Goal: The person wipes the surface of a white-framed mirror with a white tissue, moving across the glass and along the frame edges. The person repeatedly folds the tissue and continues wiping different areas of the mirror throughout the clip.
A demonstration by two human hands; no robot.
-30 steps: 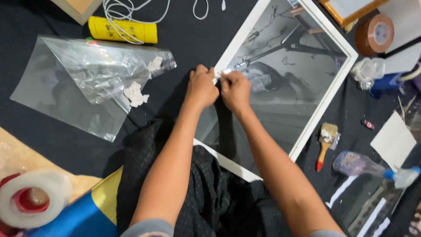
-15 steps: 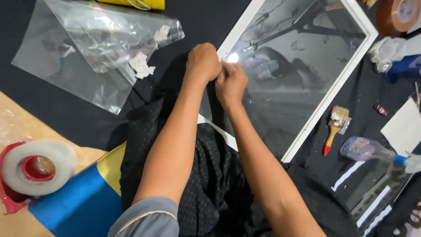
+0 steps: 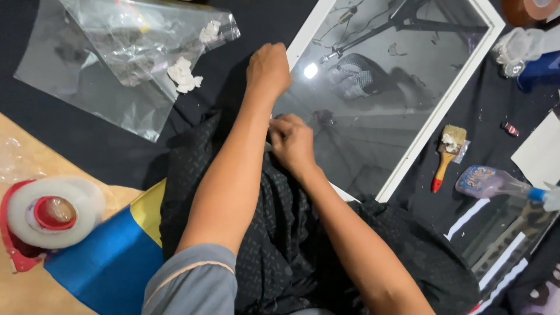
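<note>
A glass panel in a white frame point(image 3: 443, 105) lies tilted on black cloth, reflecting the room above. My left hand point(image 3: 268, 70) rests fist-like on the frame's left edge, fingers curled over it. My right hand point(image 3: 291, 143) sits lower on the same edge, closer to me, fingertips pinched together on a thin pale strip point(image 3: 269, 147) at the frame. Most of the strip is hidden by my hand and arm. Both forearms cross over crumpled black patterned fabric point(image 3: 274, 233) in my lap.
A clear plastic bag point(image 3: 111, 87) with white scraps point(image 3: 184, 74) lies upper left. A tape roll on a red holder point(image 3: 49, 213) sits beside blue and yellow material point(image 3: 111, 256). Right of the frame are a small brush point(image 3: 446, 154), a spray bottle point(image 3: 496, 184) and a white card point(image 3: 542, 154).
Both hands were pinched together at one spot on the frame's edge. My right hand has since slid down the edge toward me, while the left stayed higher up. The view moved closer.
</note>
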